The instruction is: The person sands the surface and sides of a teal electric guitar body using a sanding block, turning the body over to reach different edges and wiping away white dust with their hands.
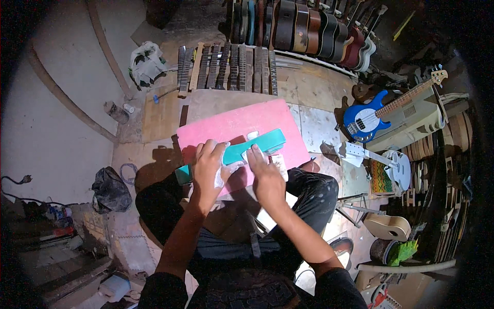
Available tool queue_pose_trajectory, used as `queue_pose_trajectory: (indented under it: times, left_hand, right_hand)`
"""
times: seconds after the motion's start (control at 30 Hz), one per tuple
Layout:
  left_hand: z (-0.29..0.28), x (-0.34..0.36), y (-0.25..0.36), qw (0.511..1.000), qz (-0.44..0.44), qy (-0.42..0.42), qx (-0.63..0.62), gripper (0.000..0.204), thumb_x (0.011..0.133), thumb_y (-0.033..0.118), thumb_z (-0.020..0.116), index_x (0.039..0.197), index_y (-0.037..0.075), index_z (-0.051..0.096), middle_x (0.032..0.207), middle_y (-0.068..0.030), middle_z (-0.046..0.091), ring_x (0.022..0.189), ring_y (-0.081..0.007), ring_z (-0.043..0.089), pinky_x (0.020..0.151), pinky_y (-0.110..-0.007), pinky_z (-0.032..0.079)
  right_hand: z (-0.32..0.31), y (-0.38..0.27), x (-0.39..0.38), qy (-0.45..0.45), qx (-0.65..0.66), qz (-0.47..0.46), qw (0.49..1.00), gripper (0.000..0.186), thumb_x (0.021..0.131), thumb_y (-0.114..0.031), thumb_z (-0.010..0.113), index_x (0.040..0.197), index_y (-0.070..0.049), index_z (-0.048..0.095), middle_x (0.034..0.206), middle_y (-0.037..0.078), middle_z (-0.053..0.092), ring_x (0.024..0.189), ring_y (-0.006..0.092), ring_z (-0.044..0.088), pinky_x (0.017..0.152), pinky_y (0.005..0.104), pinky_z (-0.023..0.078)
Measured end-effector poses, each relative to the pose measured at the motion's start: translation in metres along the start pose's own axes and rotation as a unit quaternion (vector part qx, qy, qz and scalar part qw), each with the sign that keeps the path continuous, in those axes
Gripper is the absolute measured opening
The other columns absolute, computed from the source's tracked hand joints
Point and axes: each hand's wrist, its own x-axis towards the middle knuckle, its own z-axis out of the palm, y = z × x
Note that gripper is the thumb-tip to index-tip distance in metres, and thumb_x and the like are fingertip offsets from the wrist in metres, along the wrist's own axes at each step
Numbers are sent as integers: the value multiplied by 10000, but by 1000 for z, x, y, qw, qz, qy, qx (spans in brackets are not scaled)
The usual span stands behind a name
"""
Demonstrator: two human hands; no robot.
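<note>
A long, narrow teal piece (271, 140) with smooth sides lies slantwise on a pink sheet (211, 123) over my lap. I cannot tell exactly what the piece is. My left hand (207, 167) is wrapped round its left part, with white dust along the thumb side. Close by, my right hand (267, 177) presses its fingers together on the middle of the teal piece. Under those fingertips a thin white pad (246, 154) shows, mostly hidden. A small white lump (252, 135) lies just beyond the piece, and a whitish block (278, 166) rests beside my right hand.
Guitar necks (234, 67) lie in a row beyond the pink sheet, with guitar bodies (309, 31) racked behind. A blue bass guitar (366, 116) leans at the right, near a white guitar (399, 170). To the left are a black bag (110, 189) and a blue-headed hammer (157, 99).
</note>
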Motion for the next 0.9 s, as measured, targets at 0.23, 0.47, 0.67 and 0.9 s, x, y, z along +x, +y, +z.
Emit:
queue_pose_trajectory:
  times: [0.23,0.47,0.67,0.9]
  left_hand:
    - [-2,-1,9,999,-27,-12,-14,531,740,262,889,1184,16,733,1059,-138,627,1023,-378,588,889,-468,514]
    - [11,-14,-2,998,-37,-23,-41,537,765,226,870,1227,6,705,1092,-142,616,1022,-370,595,877,-460,516]
    - [3,-9,2,1000,-22,-1,-17,505,766,215,869,1198,2,719,1061,-145,623,1003,-360,603,858,-456,510]
    - [7,-12,3,1000,-10,-5,-21,509,762,224,877,1190,-3,721,1054,-146,626,989,-362,596,866,-453,508]
  right_hand:
    - [-19,57,32,92,-46,56,993,652,844,93,561,1469,-84,612,1496,189,610,920,394,712,824,443,581]
    - [-7,22,3,25,-47,-48,997,638,841,42,582,1465,-87,623,1515,143,614,926,366,715,910,444,559]
    - [-19,51,33,119,-50,15,991,637,832,70,577,1454,-64,620,1491,184,620,848,386,698,777,439,577]
    - [-6,16,4,18,11,-41,999,637,818,59,590,1433,-94,655,1475,146,643,904,355,721,825,453,586]
